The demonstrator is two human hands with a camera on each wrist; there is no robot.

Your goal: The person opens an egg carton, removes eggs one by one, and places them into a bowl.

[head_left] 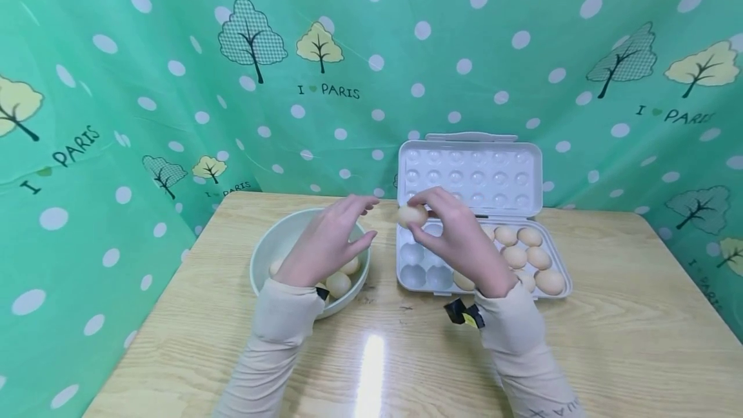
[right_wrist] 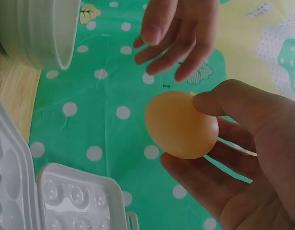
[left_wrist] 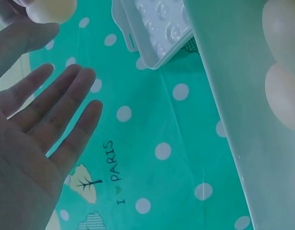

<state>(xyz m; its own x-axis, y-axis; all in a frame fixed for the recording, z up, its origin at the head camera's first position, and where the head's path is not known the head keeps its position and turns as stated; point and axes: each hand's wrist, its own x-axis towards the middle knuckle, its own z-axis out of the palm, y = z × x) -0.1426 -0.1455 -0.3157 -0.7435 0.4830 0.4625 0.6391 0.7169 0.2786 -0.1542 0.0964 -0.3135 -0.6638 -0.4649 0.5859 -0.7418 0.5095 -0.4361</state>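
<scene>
My right hand (head_left: 458, 231) pinches a pale brown egg (head_left: 411, 215) between thumb and fingertips, above the left end of the egg carton (head_left: 406, 286). In the right wrist view the egg (right_wrist: 181, 124) shows whole, with the thumb on its upper side and fingers beneath. My left hand (head_left: 327, 240) hovers over the bowl (head_left: 260, 244), its fingers stretched and holding nothing; the left wrist view shows the open palm (left_wrist: 23, 163). Several eggs (head_left: 338, 284) lie in the bowl, partly hidden by that hand. Rows of eggs (head_left: 514, 257) fill the carton's right part, and hollows at its left are bare.
The carton's lid (head_left: 470, 173) stands raised at the back, against a green dotted cloth (head_left: 348, 115) that hangs behind and to the left. Bowl and carton sit side by side on a wooden table (head_left: 191, 315), with a narrow gap between them.
</scene>
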